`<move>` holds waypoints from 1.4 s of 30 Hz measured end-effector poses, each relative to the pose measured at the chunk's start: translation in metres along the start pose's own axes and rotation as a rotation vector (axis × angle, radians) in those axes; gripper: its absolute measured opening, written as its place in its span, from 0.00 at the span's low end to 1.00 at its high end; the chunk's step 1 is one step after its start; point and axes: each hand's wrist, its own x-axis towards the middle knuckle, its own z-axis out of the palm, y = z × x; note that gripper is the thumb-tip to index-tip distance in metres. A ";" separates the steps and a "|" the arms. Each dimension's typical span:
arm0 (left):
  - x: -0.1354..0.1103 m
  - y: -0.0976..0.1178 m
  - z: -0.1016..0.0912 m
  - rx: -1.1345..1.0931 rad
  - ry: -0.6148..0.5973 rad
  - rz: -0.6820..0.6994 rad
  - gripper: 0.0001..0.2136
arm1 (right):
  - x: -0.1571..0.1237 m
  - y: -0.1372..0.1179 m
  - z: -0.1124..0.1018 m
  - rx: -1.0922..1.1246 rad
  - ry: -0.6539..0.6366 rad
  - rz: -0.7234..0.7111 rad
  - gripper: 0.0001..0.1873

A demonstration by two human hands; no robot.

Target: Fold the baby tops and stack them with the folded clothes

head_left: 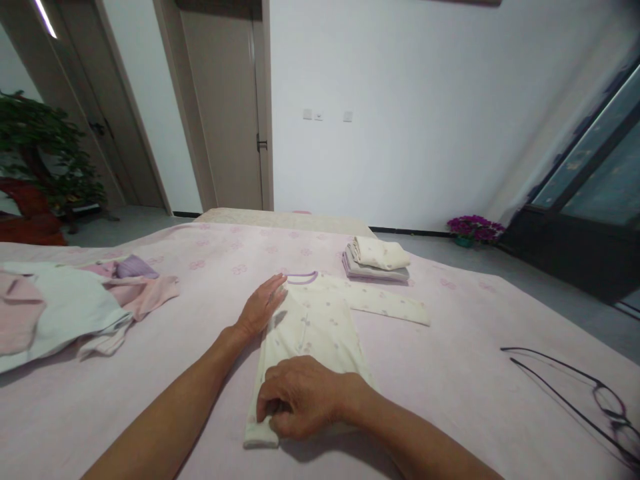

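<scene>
— Right hand [303,399]: fingers curled over the lower end of the pale patterned shirt [320,327]; whether they pinch cloth, I cannot tell.
— Left hand [261,305]?
— Flat, fingers extended, resting at the shirt's shoulder.
— Shirt's position?
— Spread on the pink cover [430,380], one sleeve extended right. Folded stack [377,259] just beyond that sleeve; loose clothes [70,307] well apart, left; glasses [597,385], far right.
</scene>
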 end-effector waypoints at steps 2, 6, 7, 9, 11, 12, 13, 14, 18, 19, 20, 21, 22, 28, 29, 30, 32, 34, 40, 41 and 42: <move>-0.005 0.011 0.007 0.131 -0.145 -0.030 0.28 | -0.002 0.002 -0.005 0.098 -0.048 0.016 0.15; -0.013 0.030 0.021 0.419 -0.359 -0.078 0.32 | -0.009 0.016 -0.022 0.284 -0.028 0.098 0.17; -0.014 0.034 0.022 0.461 -0.379 -0.084 0.32 | -0.013 0.023 -0.029 0.304 0.017 0.120 0.17; -0.017 0.038 0.022 0.508 -0.393 -0.091 0.31 | -0.022 0.043 -0.045 0.285 0.166 0.166 0.16; -0.018 0.040 0.020 0.519 -0.400 -0.098 0.31 | -0.038 0.070 -0.062 0.176 0.378 0.342 0.14; -0.018 0.040 0.019 0.520 -0.402 -0.099 0.32 | -0.049 0.085 -0.070 0.065 0.490 0.473 0.14; -0.018 0.040 0.019 0.520 -0.404 -0.100 0.32 | -0.062 0.100 -0.076 -0.062 0.578 0.616 0.15; -0.018 0.040 0.019 0.521 -0.408 -0.104 0.32 | -0.077 0.114 -0.082 -0.190 0.646 0.755 0.17; -0.018 0.037 0.021 0.526 -0.416 -0.106 0.33 | -0.140 0.161 -0.087 -0.459 0.733 1.287 0.24; -0.018 0.036 0.022 0.523 -0.415 -0.105 0.33 | -0.155 0.168 -0.085 -0.479 0.738 1.394 0.26; -0.018 0.036 0.023 0.517 -0.409 -0.102 0.33 | -0.168 0.174 -0.083 -0.483 0.732 1.475 0.26; -0.018 0.036 0.023 0.509 -0.399 -0.099 0.33 | -0.178 0.178 -0.080 -0.472 0.717 1.534 0.26; -0.019 0.035 0.024 0.498 -0.384 -0.096 0.32 | -0.187 0.181 -0.077 -0.457 0.704 1.579 0.25; -0.025 0.034 0.018 0.361 -0.156 -0.030 0.24 | -0.203 0.188 -0.071 -0.400 0.695 1.623 0.23; -0.026 0.034 0.016 0.301 -0.102 0.010 0.22 | -0.202 0.188 -0.073 -0.394 0.713 1.621 0.23; -0.026 0.035 0.014 0.224 -0.053 0.058 0.20 | -0.199 0.187 -0.076 -0.374 0.738 1.615 0.23; -0.026 0.041 0.011 0.024 0.018 0.133 0.18 | -0.189 0.184 -0.084 -0.284 0.819 1.575 0.23; -0.025 0.050 0.009 -0.204 0.063 0.088 0.16 | -0.171 0.175 -0.093 -0.155 0.927 1.460 0.21; -0.019 0.080 0.006 -1.025 -0.055 -0.383 0.26 | -0.070 0.107 -0.090 0.481 1.011 0.713 0.27; -0.019 0.083 0.005 -1.134 -0.093 -0.427 0.28 | -0.055 0.094 -0.086 0.600 0.914 0.577 0.31; -0.018 0.084 0.004 -1.218 -0.122 -0.460 0.28 | -0.045 0.083 -0.082 0.690 0.774 0.471 0.33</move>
